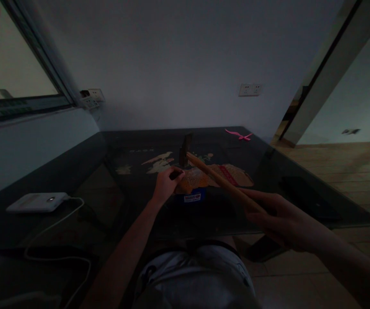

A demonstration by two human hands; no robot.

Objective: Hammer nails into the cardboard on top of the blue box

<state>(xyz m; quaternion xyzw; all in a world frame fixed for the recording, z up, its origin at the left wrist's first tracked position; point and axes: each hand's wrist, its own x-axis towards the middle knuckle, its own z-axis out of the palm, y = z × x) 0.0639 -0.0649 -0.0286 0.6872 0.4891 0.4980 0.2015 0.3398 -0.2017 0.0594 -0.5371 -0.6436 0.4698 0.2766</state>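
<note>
The hammer (218, 177) is in the right hand (278, 219), whose fingers are wrapped round the lower part of the wooden handle. Taking the small blue box (200, 193) on the dark table (107, 223) as the centre of the clock, with the wall at 12, that hand is at 4 o'clock and the hammer's dark head (185, 151) at 12. The long axis of the handle runs from 4 towards 10, its head end away from the body; the head itself is set across it, roughly 1 to 7.

On the box lies a speckled orange piece (194, 178), folded over the near edge. The left hand (165, 184), at 10 o'clock, has its thumb and fingers closed on the left side of it (whether something smaller is pinched there too, I can't tell).

As for progress, the setting-up looks done: the piece rests on the box, steadied, and the hammer is held ready over the far side. No finished result shows, so the hammer work itself seems left to do or complete; whether any blow has landed cannot be told. At 2 o'clock lies a tan piece with a red band (233, 174), perhaps joined to the orange one.
</note>
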